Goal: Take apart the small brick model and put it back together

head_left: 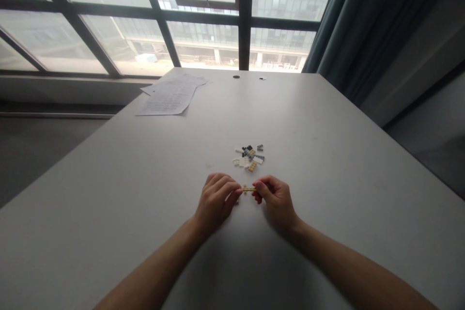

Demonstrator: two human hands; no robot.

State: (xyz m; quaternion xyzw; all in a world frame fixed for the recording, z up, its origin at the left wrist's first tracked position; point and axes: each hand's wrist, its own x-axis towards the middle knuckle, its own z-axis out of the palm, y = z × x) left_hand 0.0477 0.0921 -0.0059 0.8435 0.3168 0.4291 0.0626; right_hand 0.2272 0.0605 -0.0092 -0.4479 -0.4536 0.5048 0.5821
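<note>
My left hand and my right hand meet low in the middle of the view, above the white table. Between them is a thin tan toy building brick piece, pinched at its left end by my left fingers and at its right end by my right fingers. Small tan bits show just above and below its middle; whether they are joined to it I cannot tell. Just beyond my hands lies a loose pile of toy bricks in white, tan, grey and black. My fingers partly cover the held piece.
The white table runs away toward a large window. Printed paper sheets lie at its far left. Two round holes, one of them a dark grommet, are near the far edge. A dark curtain hangs at the right.
</note>
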